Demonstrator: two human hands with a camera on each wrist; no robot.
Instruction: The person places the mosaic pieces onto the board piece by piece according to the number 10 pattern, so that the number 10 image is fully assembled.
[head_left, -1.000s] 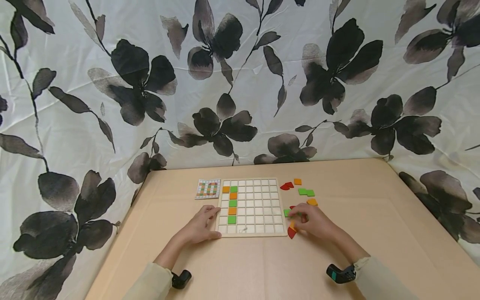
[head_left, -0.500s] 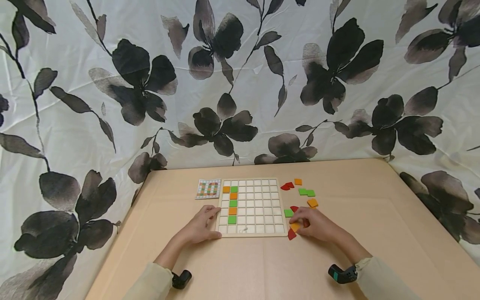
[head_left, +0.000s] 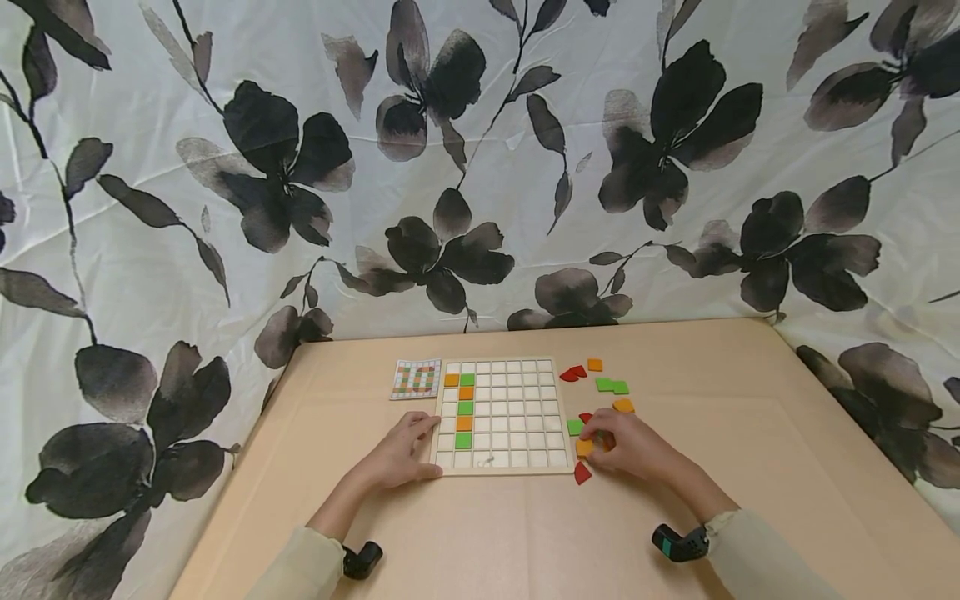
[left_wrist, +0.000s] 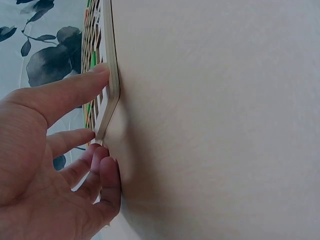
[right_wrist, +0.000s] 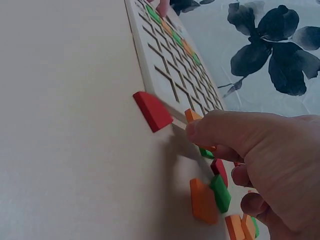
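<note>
A pale grid board (head_left: 517, 417) lies flat on the table, with orange and green square tiles in its left columns. My left hand (head_left: 397, 450) holds its near left corner, thumb on the front edge and forefinger at the left side, as the left wrist view shows. Just off the board's right side, my right hand (head_left: 626, 446) pinches an orange tile (right_wrist: 192, 115) between thumb and fingers. A red wedge-shaped tile (right_wrist: 153, 112) lies below that hand. A green tile (head_left: 575, 427) and a partly hidden red tile (head_left: 586, 417) lie beyond its fingertips.
Farther right on the table (head_left: 480, 533) are more loose tiles: red ones (head_left: 573, 373), a small orange one (head_left: 595, 365), green ones (head_left: 612, 386) and a larger orange one (head_left: 623, 406). A printed pattern card (head_left: 416, 379) lies left of the board. A floral cloth (head_left: 480, 167) hangs behind.
The orange tile at my right fingertips shows more and has shifted slightly towards the board. The red wedge now lies apart from it. My left hand stays at the board's corner.
</note>
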